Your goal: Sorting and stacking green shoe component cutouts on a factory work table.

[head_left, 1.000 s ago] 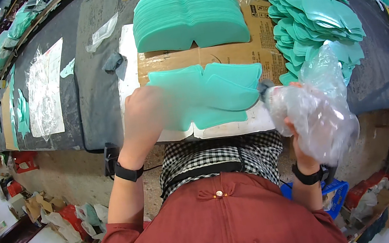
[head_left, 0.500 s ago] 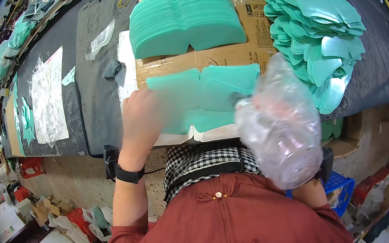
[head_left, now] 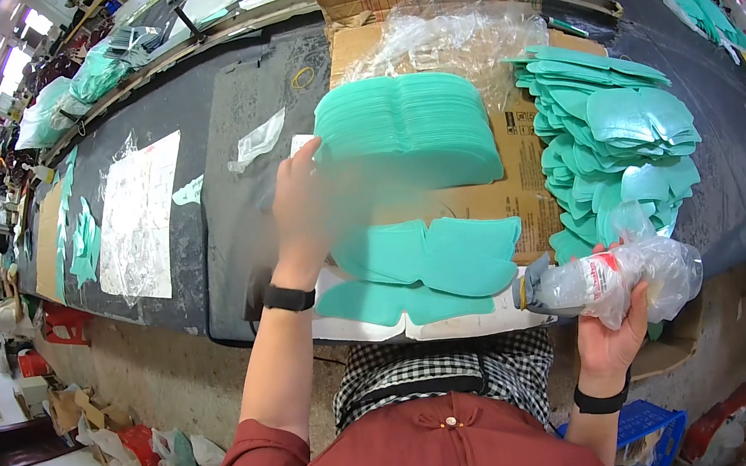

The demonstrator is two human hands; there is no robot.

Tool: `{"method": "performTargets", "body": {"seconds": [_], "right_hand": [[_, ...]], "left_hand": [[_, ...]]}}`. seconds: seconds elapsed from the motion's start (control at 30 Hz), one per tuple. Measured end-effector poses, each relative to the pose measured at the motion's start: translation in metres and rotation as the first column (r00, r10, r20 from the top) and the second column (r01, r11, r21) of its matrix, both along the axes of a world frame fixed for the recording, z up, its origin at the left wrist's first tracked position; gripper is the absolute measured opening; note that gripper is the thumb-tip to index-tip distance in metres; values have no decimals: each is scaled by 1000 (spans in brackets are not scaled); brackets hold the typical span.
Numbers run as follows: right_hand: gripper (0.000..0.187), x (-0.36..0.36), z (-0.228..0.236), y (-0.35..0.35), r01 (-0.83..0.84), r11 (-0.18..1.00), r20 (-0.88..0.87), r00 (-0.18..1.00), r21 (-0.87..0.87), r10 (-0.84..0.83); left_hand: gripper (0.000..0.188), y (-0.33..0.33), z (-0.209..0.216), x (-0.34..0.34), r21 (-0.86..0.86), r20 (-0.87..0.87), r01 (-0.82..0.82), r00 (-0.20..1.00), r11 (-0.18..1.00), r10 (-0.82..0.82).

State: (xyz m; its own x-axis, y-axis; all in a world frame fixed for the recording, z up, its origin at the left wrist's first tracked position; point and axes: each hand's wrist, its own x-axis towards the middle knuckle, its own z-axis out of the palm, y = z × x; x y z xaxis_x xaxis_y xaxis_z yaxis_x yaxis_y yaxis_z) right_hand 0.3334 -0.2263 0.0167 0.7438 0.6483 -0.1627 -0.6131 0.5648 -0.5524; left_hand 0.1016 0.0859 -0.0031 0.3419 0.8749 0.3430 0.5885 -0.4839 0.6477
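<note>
My right hand (head_left: 613,342) grips a clear plastic bottle (head_left: 631,279) with a plastic bag around it. The bottle lies nearly level, its grey cloth-wrapped end (head_left: 539,290) pointing left over the table's front edge. My left hand (head_left: 297,210) reaches to the left side of a thick stack of green two-lobed sheets (head_left: 406,132). Blur smears most of its fingers, so I cannot tell whether it holds anything. Between my hands, loose green sheets (head_left: 416,296) overlap on a white board (head_left: 363,328) at the front edge.
At the right leans a fanned heap of green pieces (head_left: 612,125). Brown cardboard (head_left: 523,201) lies under the stack, with crumpled clear film (head_left: 449,33) behind it. To the left are a film-covered white sheet (head_left: 144,214) and a plastic scrap (head_left: 261,141). A blue crate (head_left: 648,428) stands below right.
My left hand has moved forward from the loose sheets to the stack's left side. The bottle has swung right and turned from nearly upright to nearly level. The view has tilted farther up the table.
</note>
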Motion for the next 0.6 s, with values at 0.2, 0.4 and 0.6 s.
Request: {"method": "performTargets", "body": {"seconds": [0.2,0.4,0.6], "right_hand": [[93,1,11,15,0,998,77,997,-63,5],[101,1,39,45,42,998,370,929,-53,-20],[76,-20,22,68,242,901,791,590,-361,159]], "left_hand": [[31,3,5,-44,-185,371,213,919,959,-133],[27,-32,18,-60,-704,506,469,858,533,-86],[34,-70,13,-22,1,-66,192,979,981,-192]]}}
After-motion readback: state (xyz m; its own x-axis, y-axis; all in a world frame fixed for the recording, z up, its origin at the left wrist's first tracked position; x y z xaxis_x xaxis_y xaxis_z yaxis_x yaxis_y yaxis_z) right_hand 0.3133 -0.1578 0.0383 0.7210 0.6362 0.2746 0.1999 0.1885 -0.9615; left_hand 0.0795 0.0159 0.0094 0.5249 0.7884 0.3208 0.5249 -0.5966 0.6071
